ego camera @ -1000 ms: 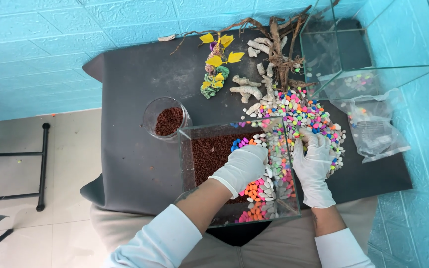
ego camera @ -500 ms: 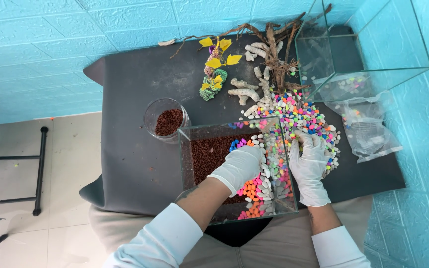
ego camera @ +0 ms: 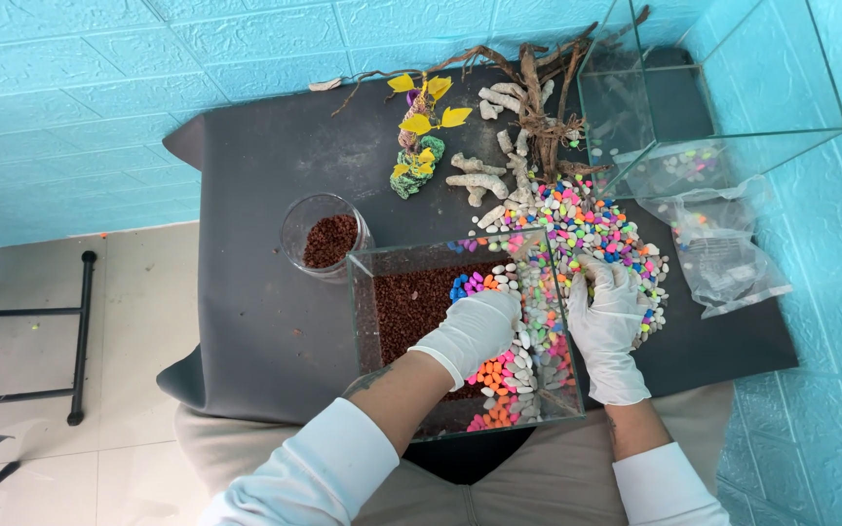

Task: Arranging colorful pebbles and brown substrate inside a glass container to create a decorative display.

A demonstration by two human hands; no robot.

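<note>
A small glass tank [ego camera: 363,292] sits at the near edge of the dark grey table, with reddish-brown gravel [ego camera: 411,302] on its left floor and coloured pebbles [ego camera: 504,375] along its right side. My left hand [ego camera: 475,331], in a white glove, is inside the tank, palm down on the pebbles, fingertips tucked out of sight. My gloved right hand [ego camera: 606,321] lies outside the tank's right wall on a loose pile of coloured pebbles [ego camera: 587,224], its fingers curled over some of them.
A round glass jar of brown gravel [ego camera: 328,237] stands left of the tank. Behind are a yellow-leaved ornament [ego camera: 419,136], pale coral pieces [ego camera: 479,180], driftwood roots [ego camera: 543,97], a larger glass tank [ego camera: 713,88] and a plastic bag [ego camera: 723,253]. A blue wall surrounds the table.
Both hands stay in almost the same places; the right hand's fingers have closed a little on the pile. The view has shifted slightly.
</note>
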